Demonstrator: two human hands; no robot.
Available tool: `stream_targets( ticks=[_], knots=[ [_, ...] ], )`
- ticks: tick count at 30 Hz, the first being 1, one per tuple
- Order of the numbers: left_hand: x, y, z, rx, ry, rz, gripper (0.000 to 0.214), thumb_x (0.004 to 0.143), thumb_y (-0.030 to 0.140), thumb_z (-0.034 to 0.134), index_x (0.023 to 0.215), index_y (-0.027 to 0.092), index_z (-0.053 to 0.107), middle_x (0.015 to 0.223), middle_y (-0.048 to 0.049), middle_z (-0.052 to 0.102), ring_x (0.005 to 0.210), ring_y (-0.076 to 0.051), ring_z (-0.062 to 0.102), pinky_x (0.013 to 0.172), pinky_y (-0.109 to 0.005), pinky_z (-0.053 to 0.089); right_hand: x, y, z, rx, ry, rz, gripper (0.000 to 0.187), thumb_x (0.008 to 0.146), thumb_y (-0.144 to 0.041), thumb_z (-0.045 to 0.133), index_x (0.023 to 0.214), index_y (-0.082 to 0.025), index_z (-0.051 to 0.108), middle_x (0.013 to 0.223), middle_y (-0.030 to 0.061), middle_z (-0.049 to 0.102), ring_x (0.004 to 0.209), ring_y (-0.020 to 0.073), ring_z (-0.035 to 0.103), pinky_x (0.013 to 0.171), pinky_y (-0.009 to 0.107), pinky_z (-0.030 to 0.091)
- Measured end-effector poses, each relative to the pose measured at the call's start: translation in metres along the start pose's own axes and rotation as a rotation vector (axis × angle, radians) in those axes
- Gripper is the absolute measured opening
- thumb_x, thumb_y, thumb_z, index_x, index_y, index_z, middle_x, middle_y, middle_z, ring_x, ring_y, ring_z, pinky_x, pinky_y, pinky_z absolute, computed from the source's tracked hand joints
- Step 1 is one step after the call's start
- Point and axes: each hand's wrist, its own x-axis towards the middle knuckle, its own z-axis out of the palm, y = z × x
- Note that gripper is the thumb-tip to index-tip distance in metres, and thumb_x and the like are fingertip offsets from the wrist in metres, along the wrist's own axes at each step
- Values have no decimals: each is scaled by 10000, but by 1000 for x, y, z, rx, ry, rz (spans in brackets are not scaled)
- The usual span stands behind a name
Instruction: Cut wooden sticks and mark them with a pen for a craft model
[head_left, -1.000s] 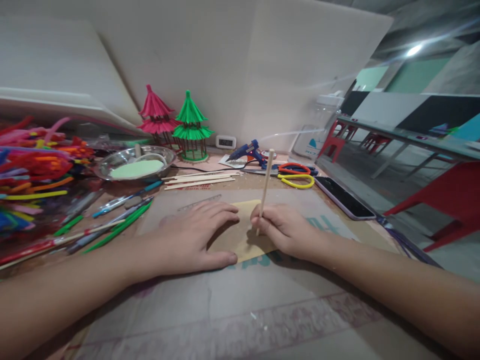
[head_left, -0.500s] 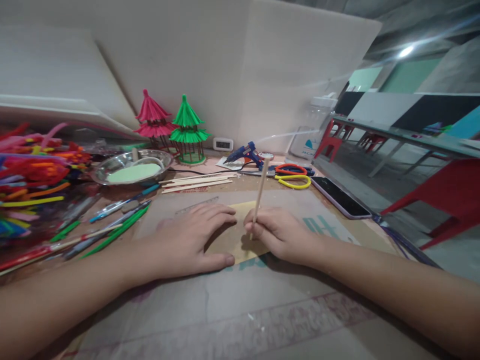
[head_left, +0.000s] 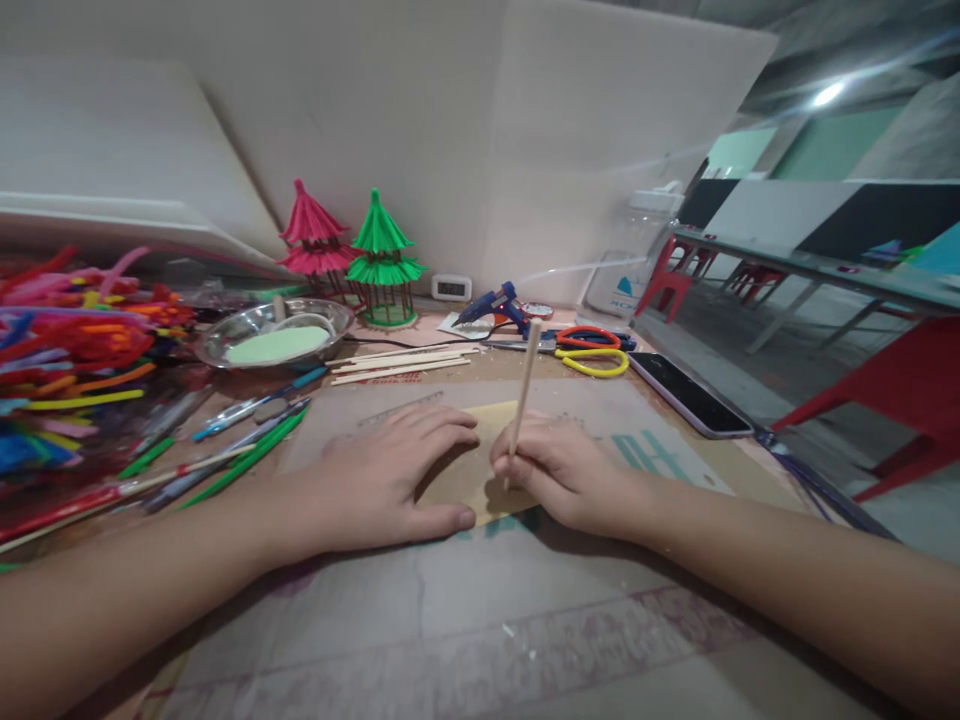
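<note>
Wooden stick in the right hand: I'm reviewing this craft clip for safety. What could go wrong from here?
The stick, held tip-down on the card by the right hand, might slip toward the left hand, which lies flat close beside it. The card could also shift, since only the left hand pins it.

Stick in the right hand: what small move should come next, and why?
Probably drag the stick a little along the card. The right hand holds it nearly upright, tip on the card; the left hand lies flat on the card, pinning it.
</note>
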Motion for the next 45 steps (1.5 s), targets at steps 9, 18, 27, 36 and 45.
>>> stream_targets(
  ticks=[9,18,27,36,45],
  knots=[
    [0,-2,1,33,-22,-14,693,833,670,608,1364,227,575,1518,-123,512,1408,-373,442,1164,-564,371,2,2,0,0,7,45,298,1023,-299,396,816,-204,588,770,51,681,755,197,608,755,328,453],
    [0,-4,3,17,16,-1,669,827,649,630,1358,244,583,1500,-111,535,1380,-362,479,1142,-527,405,2,3,-1,-8,-3,58,275,1007,-278,418,810,-206,595,779,49,695,763,193,619,770,328,461],
    [-1,-2,2,16,-16,-35,704,825,672,614,1380,242,567,1521,-107,513,1407,-372,447,1164,-556,371,1,4,-1,-15,8,71,287,1012,-286,414,808,-202,597,758,53,685,746,201,612,752,335,458],
    [0,-1,2,44,-17,-33,696,829,664,609,1366,223,573,1515,-118,515,1401,-375,451,1162,-559,375,6,3,-1,278,58,306,252,960,-330,498,739,-216,535,690,18,641,682,172,593,680,297,467],
    [-2,2,-1,54,-13,-68,684,838,657,602,1368,225,578,1501,-107,529,1388,-374,470,1142,-553,407,12,13,-6,1333,249,613,265,945,-354,496,737,-204,562,482,-6,593,513,142,566,617,254,467]
  ],
)
